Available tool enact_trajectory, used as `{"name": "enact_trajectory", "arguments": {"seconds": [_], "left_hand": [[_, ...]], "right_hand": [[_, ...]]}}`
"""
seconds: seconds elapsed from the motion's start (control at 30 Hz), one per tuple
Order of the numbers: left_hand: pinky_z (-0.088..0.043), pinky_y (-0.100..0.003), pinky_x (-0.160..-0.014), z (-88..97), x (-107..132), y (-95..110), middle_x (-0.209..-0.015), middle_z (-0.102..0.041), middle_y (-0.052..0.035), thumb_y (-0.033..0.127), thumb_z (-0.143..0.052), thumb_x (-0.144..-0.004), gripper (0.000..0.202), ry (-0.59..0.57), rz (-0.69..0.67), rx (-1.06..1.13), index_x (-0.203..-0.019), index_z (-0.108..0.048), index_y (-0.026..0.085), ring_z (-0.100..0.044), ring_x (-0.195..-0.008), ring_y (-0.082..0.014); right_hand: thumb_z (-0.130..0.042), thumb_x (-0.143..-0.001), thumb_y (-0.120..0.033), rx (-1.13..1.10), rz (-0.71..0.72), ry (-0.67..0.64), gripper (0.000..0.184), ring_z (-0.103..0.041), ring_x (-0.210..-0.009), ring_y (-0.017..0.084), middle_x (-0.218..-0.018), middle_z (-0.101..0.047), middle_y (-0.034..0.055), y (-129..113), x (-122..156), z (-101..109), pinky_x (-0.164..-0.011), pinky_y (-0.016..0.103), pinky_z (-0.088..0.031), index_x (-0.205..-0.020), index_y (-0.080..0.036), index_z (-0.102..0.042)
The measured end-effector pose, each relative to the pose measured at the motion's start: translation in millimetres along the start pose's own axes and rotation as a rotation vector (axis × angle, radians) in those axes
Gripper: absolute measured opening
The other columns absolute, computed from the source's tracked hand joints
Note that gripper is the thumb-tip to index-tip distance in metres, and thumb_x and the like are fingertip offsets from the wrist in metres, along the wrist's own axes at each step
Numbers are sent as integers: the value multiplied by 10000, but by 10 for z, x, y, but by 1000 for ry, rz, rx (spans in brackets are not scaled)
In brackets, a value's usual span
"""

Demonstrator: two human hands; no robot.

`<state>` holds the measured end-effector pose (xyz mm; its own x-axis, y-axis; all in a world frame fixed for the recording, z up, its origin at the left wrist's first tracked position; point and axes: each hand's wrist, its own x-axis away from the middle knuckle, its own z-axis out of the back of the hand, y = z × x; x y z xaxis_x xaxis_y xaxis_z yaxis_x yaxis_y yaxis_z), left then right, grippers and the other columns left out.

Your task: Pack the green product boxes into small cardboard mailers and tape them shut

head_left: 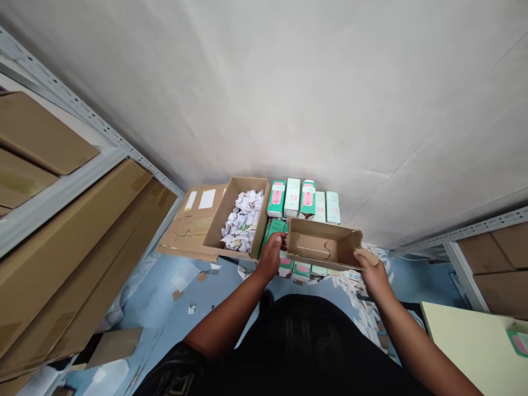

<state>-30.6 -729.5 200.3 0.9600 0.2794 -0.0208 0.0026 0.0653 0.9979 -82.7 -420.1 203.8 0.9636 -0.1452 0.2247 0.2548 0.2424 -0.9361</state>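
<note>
Between both hands is a small open cardboard box (pixel 309 242), its inside bare and facing up. My left hand (pixel 271 256) grips its left end with the fingers wrapped behind the wall. At the opposite end my right hand (pixel 373 272) is closed on the right wall beside a rounded flap. Under and behind the held box stand green and white product boxes (pixel 292 197) with pink pictures, some partly covered by it. To the left, a larger cardboard carton (pixel 214 223) holds crumpled white paper pieces (pixel 244 220).
Flattened cardboard (pixel 181 234) lies left of the carton. Metal shelves (pixel 103 159) with large cartons (pixel 82 247) rise on the left, others stand at right. Paper scraps (pixel 369 316) litter the blue floor. A pale yellow board (pixel 470 341) is at lower right; a grey wall (pixel 313 93) stands behind.
</note>
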Motion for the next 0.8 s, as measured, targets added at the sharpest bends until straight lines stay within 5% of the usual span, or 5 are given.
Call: {"name": "enact_trajectory", "arguments": {"seconds": [0.2,0.37,0.47,0.57,0.8], "left_hand": [[-517,-334,-889,1028,-470,158,-1014,-719,-59,441,-480,-991,325,-31,-96,-495,-1055,-686,197,-661,-974,-219],[-452,-387,-1070,1784,-1121,-121,-1411,-608,-163,378,-628,-902,521,-282,21,-1082,-1372,-574,160,-579,-1295,-311],[-420,-392,-1115,1910,-1402,-433,-1584,-429,-213,444,-710,-846,810,-496,99,-1271,-1533,-400,148,-492,-1410,-342],[-466,-378,-1061,1870,-1517,-709,-1552,-479,-206,487,-791,-760,930,-686,131,-1327,-1541,-391,180,-549,-1359,-343],[-511,-372,-952,1729,-1596,-976,-1251,-703,-214,305,-729,-802,447,-798,97,-1361,-1215,-691,139,-669,-1170,-341]], "right_hand": [[-711,-729,-492,6,-26,27,376,-727,-1028,324,-1028,-809,83,-232,294,-482,-907,406,-552,-940,-192,-792],[-704,-734,-492,68,-33,47,367,-726,-1012,305,-1010,-809,77,-327,556,-871,-887,386,-553,-933,-197,-795],[-696,-736,-497,68,-47,82,371,-723,-1010,300,-1009,-808,72,-325,715,-1059,-898,388,-552,-933,-198,-793],[-688,-744,-489,73,-75,125,356,-721,-997,294,-1000,-807,57,-315,860,-1201,-904,388,-550,-930,-204,-790],[-704,-734,-530,78,-123,148,393,-712,-983,297,-980,-802,52,-283,993,-1287,-912,412,-529,-934,-200,-778]]}}
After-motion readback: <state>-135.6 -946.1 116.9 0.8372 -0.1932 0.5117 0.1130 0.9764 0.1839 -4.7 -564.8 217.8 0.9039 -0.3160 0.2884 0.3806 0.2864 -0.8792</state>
